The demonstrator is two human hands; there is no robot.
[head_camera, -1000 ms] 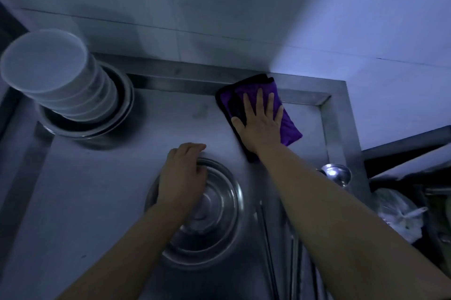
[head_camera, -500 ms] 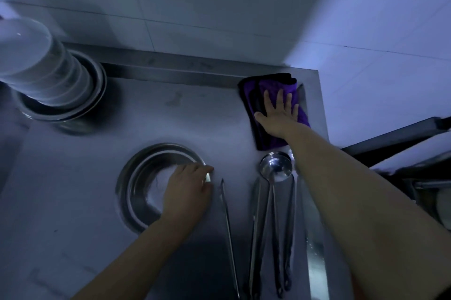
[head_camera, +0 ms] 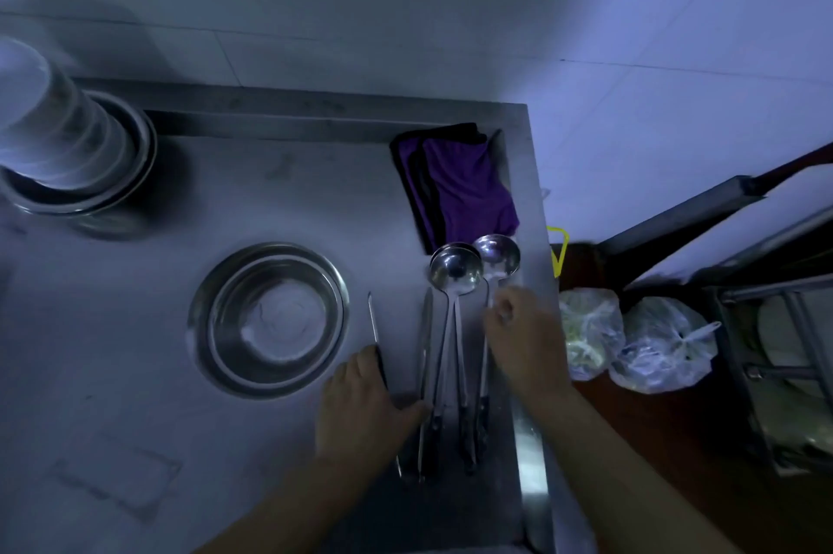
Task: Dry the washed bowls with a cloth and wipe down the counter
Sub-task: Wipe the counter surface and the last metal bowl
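Observation:
A folded purple cloth [head_camera: 469, 188] lies by itself in the counter's back right corner, with no hand on it. A steel bowl [head_camera: 270, 319] sits upright in the middle of the steel counter [head_camera: 112, 373]. Stacked white bowls [head_camera: 49, 125] stand in steel basins at the far left. My left hand [head_camera: 365, 400] rests flat on the counter right of the steel bowl, its thumb against the utensil handles. My right hand [head_camera: 523, 337] has its fingers curled on the handle of the right ladle [head_camera: 496, 256].
A second ladle [head_camera: 455, 269], tongs [head_camera: 426, 373] and a thin metal tool [head_camera: 372, 319] lie side by side near the counter's right edge. Below that edge, on the floor, are two tied plastic bags [head_camera: 653, 346] and a metal rack [head_camera: 789, 350].
My right hand has left the purple cloth and come back to the ladle handle. My left hand has let go of the steel bowl and moved right to the utensils.

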